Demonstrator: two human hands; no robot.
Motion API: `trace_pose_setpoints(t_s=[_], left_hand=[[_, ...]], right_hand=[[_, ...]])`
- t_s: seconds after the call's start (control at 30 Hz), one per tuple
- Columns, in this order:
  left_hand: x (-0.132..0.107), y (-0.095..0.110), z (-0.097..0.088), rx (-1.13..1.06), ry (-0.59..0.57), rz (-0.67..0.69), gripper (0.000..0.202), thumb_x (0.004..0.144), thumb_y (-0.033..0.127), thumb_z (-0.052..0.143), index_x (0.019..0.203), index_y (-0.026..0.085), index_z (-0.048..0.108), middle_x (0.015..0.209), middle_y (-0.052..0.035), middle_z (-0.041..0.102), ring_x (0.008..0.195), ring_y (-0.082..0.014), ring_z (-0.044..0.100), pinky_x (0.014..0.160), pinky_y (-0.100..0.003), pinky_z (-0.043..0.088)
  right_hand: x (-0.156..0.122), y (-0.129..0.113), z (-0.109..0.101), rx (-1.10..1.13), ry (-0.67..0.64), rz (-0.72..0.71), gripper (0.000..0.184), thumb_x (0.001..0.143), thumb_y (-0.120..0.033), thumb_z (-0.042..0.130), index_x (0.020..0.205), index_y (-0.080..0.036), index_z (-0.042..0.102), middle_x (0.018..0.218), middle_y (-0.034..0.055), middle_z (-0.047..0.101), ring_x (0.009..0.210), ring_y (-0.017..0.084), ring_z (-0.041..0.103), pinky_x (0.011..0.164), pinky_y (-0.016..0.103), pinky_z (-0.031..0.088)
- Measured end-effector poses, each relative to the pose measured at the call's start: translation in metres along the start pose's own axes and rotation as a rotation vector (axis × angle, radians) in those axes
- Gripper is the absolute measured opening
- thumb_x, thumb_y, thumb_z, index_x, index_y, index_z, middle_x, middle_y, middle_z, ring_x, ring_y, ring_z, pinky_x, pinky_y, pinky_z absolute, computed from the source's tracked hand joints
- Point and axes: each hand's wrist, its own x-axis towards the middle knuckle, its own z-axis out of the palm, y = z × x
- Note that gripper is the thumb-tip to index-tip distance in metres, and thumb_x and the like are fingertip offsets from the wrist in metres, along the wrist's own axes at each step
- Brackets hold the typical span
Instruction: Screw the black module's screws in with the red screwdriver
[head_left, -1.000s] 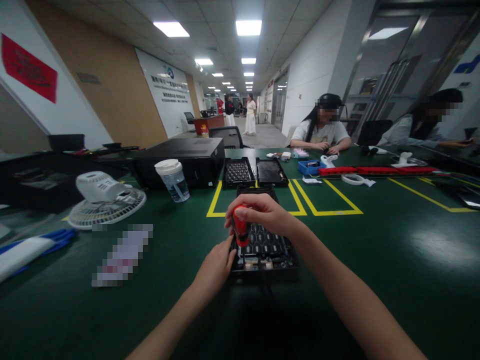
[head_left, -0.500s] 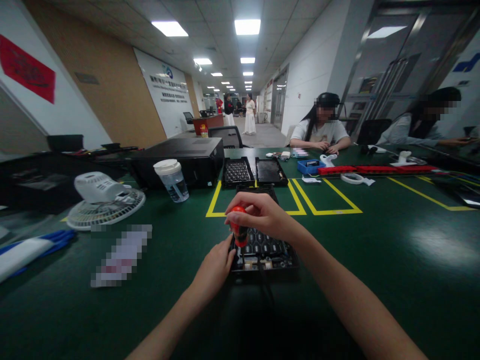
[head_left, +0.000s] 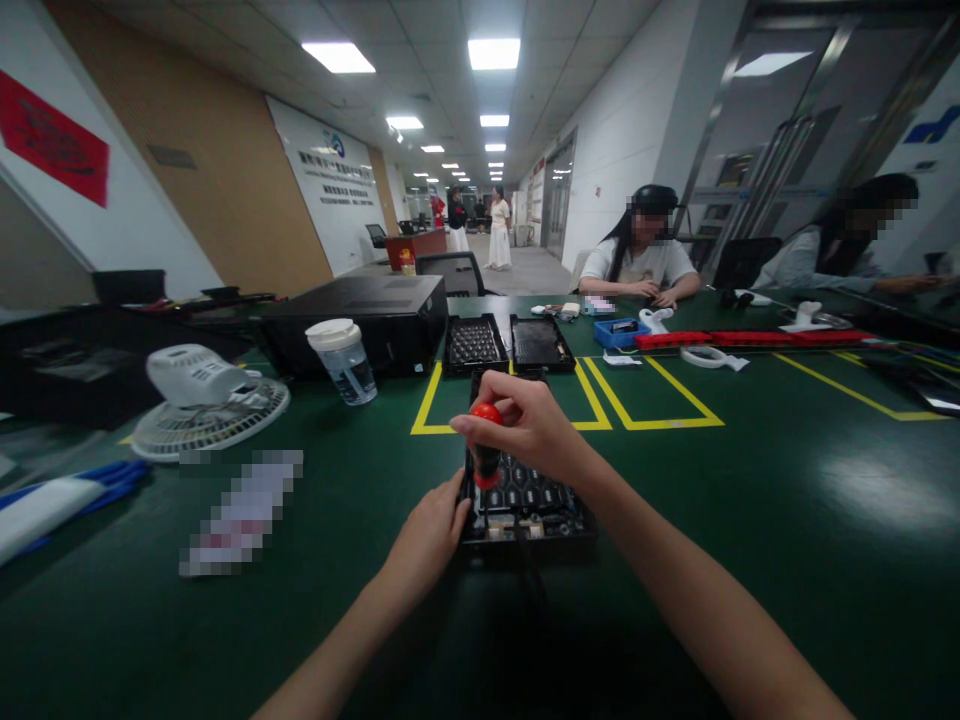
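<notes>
A screwdriver [head_left: 487,462] with a red and black handle stands nearly upright in my right hand [head_left: 529,425]. My fingers and thumb are closed around the top of its handle. Its tip points down at the near left corner of a black plastic case [head_left: 581,530]. Raised hexagon shapes cover the inside of this case, and small light-coloured parts sit along its near edge. My left hand [head_left: 431,525] grips the left side of the case, with some fingertips hidden behind its wall. The case lies flat on the green table [head_left: 675,580].
Beyond the case lie two black trays [head_left: 475,343] [head_left: 541,342] and yellow tape outlines [head_left: 517,428]. To the left are a lidded plastic cup [head_left: 343,362], a white fan [head_left: 210,405] and a large black box [head_left: 360,320]. A blue bin [head_left: 621,332] and a seated person [head_left: 645,260] are farther right.
My right hand has shifted its grip on the screwdriver handle, with the fingers now curled in more and the red top showing. My left hand and the case stay in place.
</notes>
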Motion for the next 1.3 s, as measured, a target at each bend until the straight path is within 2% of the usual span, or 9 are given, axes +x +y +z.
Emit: trace_pose_setpoints(t_s=[0.2,0.33,0.57,0.87,1.1,1.3], left_hand=[[0.001,0.002,-0.002,0.012,-0.012,-0.01,0.039,0.084,0.027,0.032,0.121,0.017,0.041,0.118,-0.0097,0.053,0.107,-0.0201,0.049,0.093,-0.036,0.036],[0.0,0.003,-0.002,0.015,0.003,-0.017,0.039,0.085,0.028,0.032,0.121,0.017,0.041,0.118,-0.0101,0.053,0.108,-0.0203,0.049,0.093,-0.036,0.036],[0.0,0.0,0.001,0.013,0.006,0.01,0.038,0.084,0.025,0.033,0.119,0.016,0.042,0.115,-0.0091,0.055,0.105,-0.0198,0.051,0.091,-0.035,0.038],[0.0,0.001,0.0,0.013,0.004,-0.003,0.037,0.084,0.027,0.032,0.118,0.016,0.043,0.114,-0.0096,0.055,0.104,-0.0203,0.051,0.09,-0.036,0.039],[0.001,-0.001,0.001,0.011,0.007,0.001,0.036,0.084,0.027,0.032,0.116,0.017,0.044,0.114,-0.009,0.055,0.104,-0.0198,0.051,0.09,-0.036,0.039],[-0.001,0.001,0.0,0.014,0.001,0.007,0.037,0.084,0.027,0.031,0.119,0.019,0.042,0.115,-0.0085,0.055,0.104,-0.0195,0.051,0.09,-0.036,0.039]], right_hand=[[-0.001,-0.002,0.005,-0.054,0.051,-0.016,0.031,0.073,-0.041,0.056,0.065,-0.018,0.038,0.051,-0.0071,0.034,0.043,0.004,0.029,0.041,0.018,0.02],[-0.002,-0.005,0.009,-0.152,0.11,-0.021,0.036,0.073,-0.046,0.055,0.063,-0.018,0.034,0.051,-0.0064,0.035,0.046,0.005,0.031,0.044,0.019,0.022],[-0.002,-0.005,0.015,-0.382,0.268,-0.032,0.037,0.073,-0.046,0.054,0.061,-0.018,0.033,0.053,-0.0061,0.033,0.048,0.005,0.03,0.047,0.019,0.023],[-0.005,-0.007,0.022,-0.519,0.387,-0.024,0.041,0.074,-0.054,0.048,0.061,-0.018,0.032,0.055,-0.0046,0.035,0.05,0.006,0.032,0.051,0.021,0.027],[-0.007,-0.005,0.029,-0.568,0.471,-0.018,0.04,0.076,-0.051,0.046,0.061,-0.018,0.032,0.055,-0.0041,0.035,0.049,0.006,0.032,0.05,0.021,0.027],[-0.008,0.0,0.032,-0.603,0.529,-0.043,0.034,0.08,-0.043,0.043,0.06,-0.018,0.033,0.055,-0.0034,0.036,0.049,0.007,0.032,0.05,0.022,0.027]])
